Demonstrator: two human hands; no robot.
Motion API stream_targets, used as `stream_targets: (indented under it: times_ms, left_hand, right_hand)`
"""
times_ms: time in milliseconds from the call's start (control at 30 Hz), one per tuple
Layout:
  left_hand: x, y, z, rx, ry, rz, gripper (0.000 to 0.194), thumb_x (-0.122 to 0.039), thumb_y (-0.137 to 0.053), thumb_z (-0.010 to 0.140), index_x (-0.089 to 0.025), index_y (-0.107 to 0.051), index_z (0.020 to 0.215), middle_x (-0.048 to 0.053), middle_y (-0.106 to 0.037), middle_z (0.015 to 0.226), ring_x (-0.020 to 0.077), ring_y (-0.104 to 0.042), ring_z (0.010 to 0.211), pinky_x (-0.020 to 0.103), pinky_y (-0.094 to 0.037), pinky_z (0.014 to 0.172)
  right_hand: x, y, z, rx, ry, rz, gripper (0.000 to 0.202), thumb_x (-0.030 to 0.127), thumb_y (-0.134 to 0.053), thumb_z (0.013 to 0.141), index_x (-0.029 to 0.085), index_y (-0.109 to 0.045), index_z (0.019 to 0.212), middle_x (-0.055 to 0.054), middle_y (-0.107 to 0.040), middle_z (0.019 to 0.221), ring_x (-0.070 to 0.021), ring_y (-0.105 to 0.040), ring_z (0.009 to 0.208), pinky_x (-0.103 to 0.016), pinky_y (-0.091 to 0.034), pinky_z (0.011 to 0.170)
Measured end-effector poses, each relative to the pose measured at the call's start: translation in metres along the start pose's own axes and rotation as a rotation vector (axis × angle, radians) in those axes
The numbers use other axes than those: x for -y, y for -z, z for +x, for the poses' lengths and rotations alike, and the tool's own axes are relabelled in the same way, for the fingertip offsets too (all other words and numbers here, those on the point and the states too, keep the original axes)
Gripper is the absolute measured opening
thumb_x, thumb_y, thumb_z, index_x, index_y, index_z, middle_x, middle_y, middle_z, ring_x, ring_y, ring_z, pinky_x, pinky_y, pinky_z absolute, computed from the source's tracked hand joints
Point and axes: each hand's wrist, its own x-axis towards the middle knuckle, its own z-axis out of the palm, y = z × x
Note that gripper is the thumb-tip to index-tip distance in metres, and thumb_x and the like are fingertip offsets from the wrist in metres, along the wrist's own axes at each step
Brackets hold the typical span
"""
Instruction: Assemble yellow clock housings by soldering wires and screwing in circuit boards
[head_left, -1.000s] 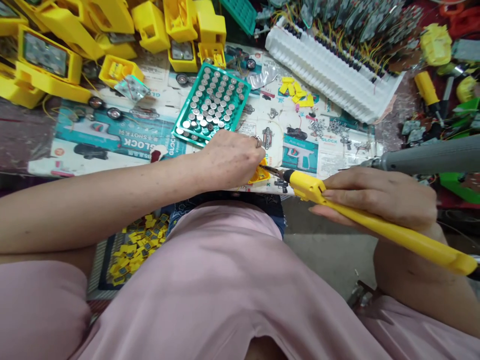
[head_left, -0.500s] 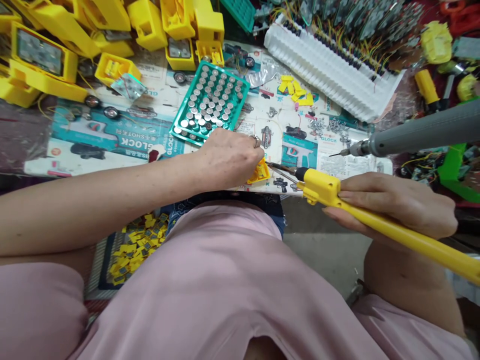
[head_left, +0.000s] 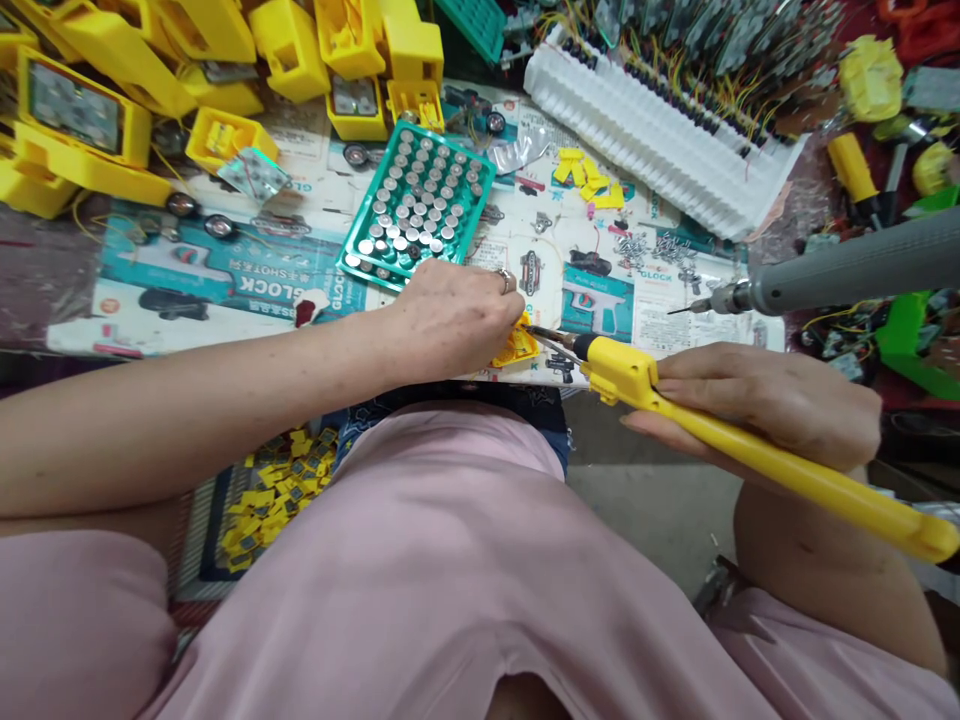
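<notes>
My right hand [head_left: 772, 395] is wrapped round the yellow handle of a soldering iron [head_left: 720, 430], which has a thin side tube under its dark tip. The tip points left and reaches a small yellow plastic housing [head_left: 516, 350] at the table's near edge. My left hand [head_left: 461, 315], a ring on one finger, is closed over that housing and hides part of it. Whether its fingertips also pinch a wire or other small piece is hidden. Just beyond the left hand lies a green tray [head_left: 420, 205] of upright button cells.
A grey electric screwdriver [head_left: 847, 265] juts in from the right, bit leftward. Yellow housings [head_left: 285, 50] crowd the back left. Behind are a white ribbed holder [head_left: 660, 135] with wired parts, small yellow pieces [head_left: 589, 180] and loose screws [head_left: 656, 250]. Below sits a bin of yellow parts [head_left: 277, 500].
My right hand has moved left with the soldering iron, bringing its tip up to the yellow housing. The left hand stays almost in place.
</notes>
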Motion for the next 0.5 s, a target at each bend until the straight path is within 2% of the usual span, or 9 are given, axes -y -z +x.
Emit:
stream_targets:
  times_ms: [133, 233, 333, 433, 500]
  left_hand:
    - [-0.0001, 0.0013, 0.002, 0.022, 0.004, -0.018, 0.033, -0.022, -0.043, 0.093, -0.017, -0.073, 0.106, 0.009, -0.072, 0.099, 0.0235, -0.069, 0.091, 0.029, -0.042, 0.069]
    - [-0.0003, 0.0045, 0.0033, 0.046, 0.005, -0.043, 0.034, -0.023, -0.042, 0.094, -0.017, -0.073, 0.107, 0.009, -0.071, 0.097, 0.023, -0.068, 0.092, 0.028, -0.042, 0.07]
    - [-0.0004, 0.0062, 0.0042, 0.063, 0.002, -0.06, 0.032, -0.022, -0.043, 0.093, -0.017, -0.072, 0.105, 0.008, -0.071, 0.096, 0.023, -0.068, 0.093, 0.028, -0.042, 0.071]
    - [-0.0004, 0.0044, 0.0043, 0.067, 0.0, -0.08, 0.031, -0.021, -0.044, 0.093, -0.016, -0.072, 0.104, 0.009, -0.071, 0.098, 0.0236, -0.068, 0.094, 0.029, -0.043, 0.073]
    - [-0.0006, 0.0016, 0.0039, 0.039, 0.017, -0.11, 0.029, -0.023, -0.045, 0.093, -0.016, -0.072, 0.103, 0.007, -0.071, 0.098, 0.0237, -0.068, 0.095, 0.029, -0.043, 0.076]
  right_hand:
    - [-0.0006, 0.002, -0.0026, 0.025, -0.029, 0.0, 0.035, 0.027, -0.091, 0.068, 0.021, -0.071, 0.095, 0.001, -0.077, 0.085, -0.0119, -0.074, 0.074, -0.017, -0.059, 0.062]
    - [-0.0009, 0.0048, -0.0041, 0.138, -0.086, -0.004, 0.023, 0.026, -0.084, 0.077, 0.018, -0.07, 0.094, -0.001, -0.077, 0.09, -0.0112, -0.074, 0.081, -0.017, -0.059, 0.074]
    - [-0.0015, 0.0072, -0.0012, 0.225, -0.074, -0.006, 0.013, 0.026, -0.076, 0.086, 0.018, -0.07, 0.094, -0.002, -0.077, 0.093, -0.0114, -0.075, 0.084, -0.018, -0.059, 0.081]
    - [-0.0009, 0.0087, 0.003, 0.215, -0.028, -0.02, 0.014, 0.029, -0.075, 0.087, 0.017, -0.071, 0.092, -0.002, -0.078, 0.092, -0.0104, -0.075, 0.083, -0.016, -0.058, 0.081]
    - [0.0001, 0.0096, 0.0037, 0.228, -0.068, -0.037, 0.021, 0.037, -0.068, 0.093, 0.017, -0.072, 0.09, -0.003, -0.078, 0.089, -0.0098, -0.074, 0.082, -0.017, -0.057, 0.079]
